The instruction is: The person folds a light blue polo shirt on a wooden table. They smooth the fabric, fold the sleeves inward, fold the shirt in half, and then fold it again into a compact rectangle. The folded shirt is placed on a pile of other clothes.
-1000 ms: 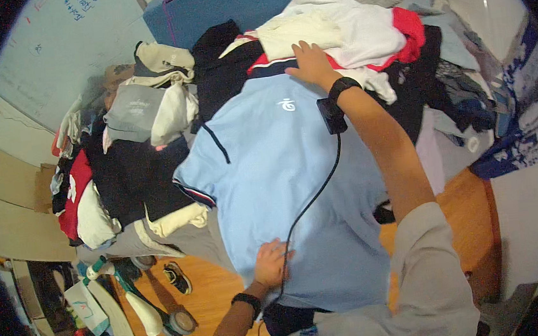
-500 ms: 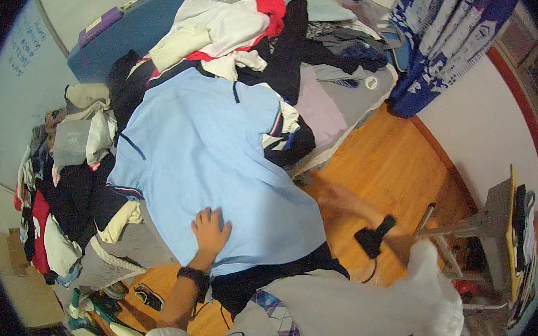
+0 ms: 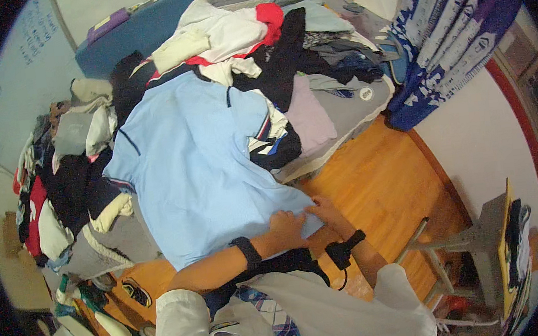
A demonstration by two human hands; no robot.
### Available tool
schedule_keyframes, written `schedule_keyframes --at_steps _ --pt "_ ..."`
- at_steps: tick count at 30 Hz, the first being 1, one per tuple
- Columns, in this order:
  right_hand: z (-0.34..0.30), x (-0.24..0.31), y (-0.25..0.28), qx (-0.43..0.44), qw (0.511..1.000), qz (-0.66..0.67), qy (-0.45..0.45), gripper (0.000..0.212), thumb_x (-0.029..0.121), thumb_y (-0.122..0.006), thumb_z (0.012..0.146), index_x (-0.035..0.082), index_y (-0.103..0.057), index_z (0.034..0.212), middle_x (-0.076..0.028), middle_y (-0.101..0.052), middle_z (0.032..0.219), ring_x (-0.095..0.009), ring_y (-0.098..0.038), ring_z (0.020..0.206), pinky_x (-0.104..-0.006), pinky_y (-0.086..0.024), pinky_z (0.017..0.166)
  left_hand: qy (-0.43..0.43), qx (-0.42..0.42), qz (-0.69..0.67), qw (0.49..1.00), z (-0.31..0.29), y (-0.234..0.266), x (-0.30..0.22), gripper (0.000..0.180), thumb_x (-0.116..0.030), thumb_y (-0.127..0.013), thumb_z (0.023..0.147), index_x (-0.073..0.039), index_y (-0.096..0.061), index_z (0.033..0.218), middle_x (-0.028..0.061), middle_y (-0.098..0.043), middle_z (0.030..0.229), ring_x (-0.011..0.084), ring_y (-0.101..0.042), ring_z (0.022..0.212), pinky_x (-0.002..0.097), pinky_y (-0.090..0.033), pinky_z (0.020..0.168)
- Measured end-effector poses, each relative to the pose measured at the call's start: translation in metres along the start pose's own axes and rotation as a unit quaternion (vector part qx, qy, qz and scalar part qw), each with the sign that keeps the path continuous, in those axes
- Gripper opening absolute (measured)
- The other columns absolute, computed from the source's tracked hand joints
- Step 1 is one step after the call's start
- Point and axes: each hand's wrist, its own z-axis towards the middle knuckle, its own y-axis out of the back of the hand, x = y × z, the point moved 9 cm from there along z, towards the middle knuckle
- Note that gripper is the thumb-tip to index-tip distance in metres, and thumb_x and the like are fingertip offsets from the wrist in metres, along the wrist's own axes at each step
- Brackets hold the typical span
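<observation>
A light blue short-sleeved shirt (image 3: 192, 162) lies spread out, its collar end away from me and its hem toward me. Dark trim edges its sleeves. My left hand (image 3: 286, 228) reaches across to the hem's right corner, fingers closed on the cloth. Right beside it, my right hand (image 3: 328, 214) pinches the shirt's edge near the same corner. The two hands almost meet, and the cloth between them is lifted slightly. Each wrist wears a black band; a small black device with a cable sits at the right one.
Heaped clothes (image 3: 225, 31) lie beyond the shirt, with another pile (image 3: 70, 166) at its left. A lilac garment (image 3: 309, 116) rests on the grey bedding (image 3: 365, 95). To the right stand a grey stool (image 3: 473, 239) and a blue patterned curtain (image 3: 443, 37). Shoes (image 3: 137, 293) are on the wooden floor (image 3: 378, 177).
My left hand has gone from lying flat on the shirt to its right hem corner. My right hand has come in to hold the edge there. The hem's right side is drawn inward.
</observation>
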Motion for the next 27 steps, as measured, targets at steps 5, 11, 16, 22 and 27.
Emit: schedule_keyframes --at_steps 5,11,16,22,27 --pt "0.035 0.084 0.024 -0.036 0.994 0.082 -0.060 0.026 0.016 -0.058 0.071 -0.001 -0.052 0.089 -0.009 -0.055 0.077 -0.016 -0.052 0.066 -0.0267 -0.042 0.059 0.066 -0.179 -0.124 0.974 -0.015 0.034 0.014 0.056 -0.024 -0.057 0.067 -0.005 -0.034 0.115 0.0194 -0.054 0.085 0.0321 -0.053 0.078 0.0380 -0.043 0.064" --pt "0.054 0.238 0.004 0.012 0.981 -0.089 0.174 0.028 0.016 -0.056 0.071 0.000 -0.050 0.093 -0.013 -0.054 0.079 -0.022 -0.053 0.066 -0.0297 -0.041 0.058 -0.017 -0.424 -0.269 0.865 -0.107 0.105 0.071 0.034 -0.002 -0.049 0.068 0.000 -0.043 0.102 0.0148 -0.054 0.083 0.0198 -0.055 0.071 0.0326 -0.043 0.056" --pt "0.072 0.318 -0.108 0.159 0.939 -0.019 0.303 0.029 0.017 -0.052 0.074 -0.002 -0.049 0.095 -0.016 -0.054 0.083 -0.028 -0.054 0.075 -0.0338 -0.043 0.063 0.233 -0.533 -0.609 0.539 -0.223 0.029 0.158 0.027 -0.011 -0.044 0.075 -0.006 -0.047 0.102 0.0062 -0.053 0.090 0.0138 -0.052 0.077 0.0295 -0.042 0.065" --pt "0.105 0.256 -0.161 0.193 0.894 -0.289 0.283 0.022 0.012 -0.051 0.070 0.000 -0.053 0.088 -0.015 -0.054 0.082 -0.029 -0.052 0.078 -0.0358 -0.043 0.067 0.452 -0.441 -0.741 0.229 -0.304 -0.133 0.175 0.019 -0.023 -0.046 0.080 -0.008 -0.044 0.092 0.0036 -0.049 0.081 0.0154 -0.049 0.069 0.0268 -0.041 0.060" --pt "0.162 0.180 -0.046 -0.096 0.963 -0.192 0.165 0.018 0.010 -0.055 0.066 0.002 -0.054 0.081 -0.012 -0.053 0.075 -0.027 -0.052 0.072 -0.0340 -0.042 0.063 0.388 -0.460 -0.666 0.441 -0.310 -0.150 0.182 0.018 -0.019 -0.046 0.080 -0.007 -0.040 0.093 0.0037 -0.047 0.072 0.0109 -0.045 0.058 0.0212 -0.037 0.052"
